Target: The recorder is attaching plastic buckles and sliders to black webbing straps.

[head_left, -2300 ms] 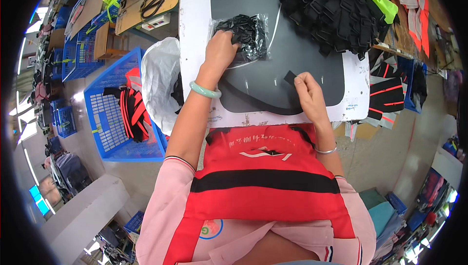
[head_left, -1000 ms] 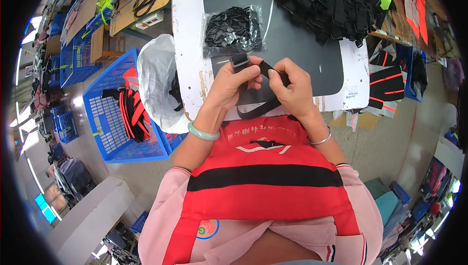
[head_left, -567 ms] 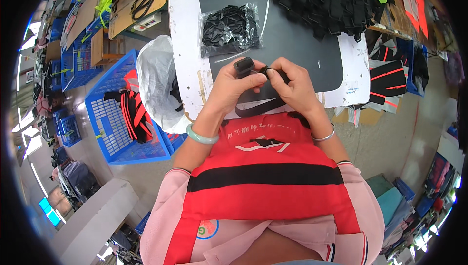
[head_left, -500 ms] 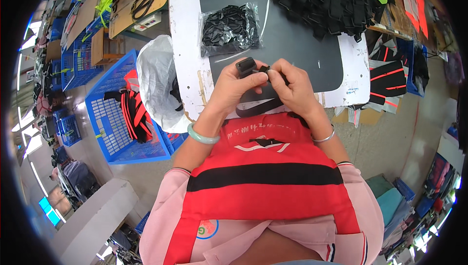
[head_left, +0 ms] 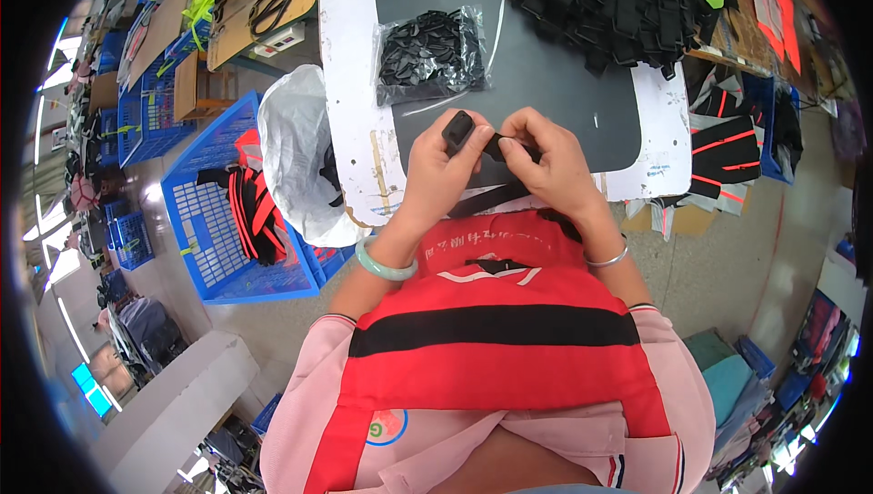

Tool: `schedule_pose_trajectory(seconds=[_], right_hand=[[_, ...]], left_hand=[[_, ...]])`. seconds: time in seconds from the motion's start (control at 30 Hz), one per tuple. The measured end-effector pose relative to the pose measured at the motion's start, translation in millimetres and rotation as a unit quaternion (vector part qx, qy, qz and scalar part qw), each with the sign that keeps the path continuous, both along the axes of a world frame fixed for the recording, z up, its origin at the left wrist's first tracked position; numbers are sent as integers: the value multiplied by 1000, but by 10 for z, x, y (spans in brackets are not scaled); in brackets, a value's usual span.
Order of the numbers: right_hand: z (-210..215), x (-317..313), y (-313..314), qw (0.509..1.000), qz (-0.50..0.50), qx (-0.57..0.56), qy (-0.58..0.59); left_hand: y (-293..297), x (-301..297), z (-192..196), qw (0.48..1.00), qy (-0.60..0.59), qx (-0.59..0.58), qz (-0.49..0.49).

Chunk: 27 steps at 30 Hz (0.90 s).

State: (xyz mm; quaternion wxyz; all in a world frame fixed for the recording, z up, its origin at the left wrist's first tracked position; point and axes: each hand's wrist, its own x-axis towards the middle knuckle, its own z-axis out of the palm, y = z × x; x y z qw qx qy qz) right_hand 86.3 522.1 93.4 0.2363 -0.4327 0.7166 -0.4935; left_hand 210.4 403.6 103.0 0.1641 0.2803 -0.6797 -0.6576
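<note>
A black plastic buckle (head_left: 457,130) is being pinched in the left hand (head_left: 438,176) just above the worktop (head_left: 350,85), while the right hand (head_left: 553,167) is closing its grip on the end of a black webbing strap (head_left: 496,194) right beside it. The strap end could be slipping off the buckle if either pinch is loosening. A clear bag of buckles (head_left: 429,56) is lying just beyond.

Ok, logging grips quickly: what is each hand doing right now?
Left hand: closed on small black plastic buckle.
Right hand: fingers pinching flat black webbing strap.
</note>
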Motion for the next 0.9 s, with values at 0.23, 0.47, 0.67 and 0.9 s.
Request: schedule_pose_trajectory(seconds=[0.23, 0.47, 0.67, 0.9], right_hand=[[-12, 107, -65, 899, 33, 1, -437], [108, 50, -3, 874, 52, -12, -484], [112, 60, -9, 860, 65, -39, -504], [144, 13, 79, 905, 93, 13, -415]], left_hand=[[8, -63, 77, 995, 0, 101, 2], [22, -10, -49, 992, 53, -89, -73], [47, -14, -60, 979, 69, -165, -99], [-136, 37, 71, 926, -80, -287, -232]])
